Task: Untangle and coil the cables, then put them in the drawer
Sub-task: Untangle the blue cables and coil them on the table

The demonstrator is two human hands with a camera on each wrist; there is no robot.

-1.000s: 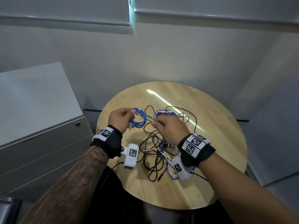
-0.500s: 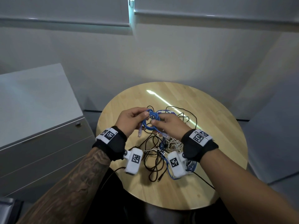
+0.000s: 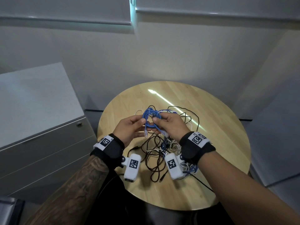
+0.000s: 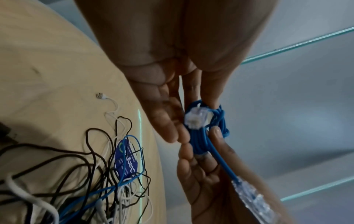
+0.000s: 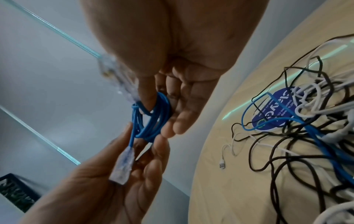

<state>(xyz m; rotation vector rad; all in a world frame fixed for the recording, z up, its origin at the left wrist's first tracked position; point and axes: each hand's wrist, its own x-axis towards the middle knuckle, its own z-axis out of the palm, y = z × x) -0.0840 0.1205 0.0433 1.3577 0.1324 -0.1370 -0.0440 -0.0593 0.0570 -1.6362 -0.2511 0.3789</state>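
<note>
A blue network cable (image 3: 151, 117) is wound into a small coil and held above the round wooden table (image 3: 219, 143). My left hand (image 3: 129, 129) pinches the coil's left side and my right hand (image 3: 168, 125) pinches its right side. Two clear plugs hang down from the coil (image 4: 206, 133), one by each palm (image 5: 151, 121). Below the hands lies a tangle of black, white and blue cables (image 3: 159, 153) on the table. A grey drawer cabinet (image 3: 40, 140) stands to the left with its drawers closed.
A blue round sticker or card (image 5: 272, 109) lies under the tangle. A white USB plug (image 5: 222, 163) rests loose on the table. Grey walls close in behind and to the right of the table. My lap is at the table's near edge.
The hands came together over the tangle. The blue cable, earlier stretched between them, is now a closed coil held by both hands with both plugs hanging free.
</note>
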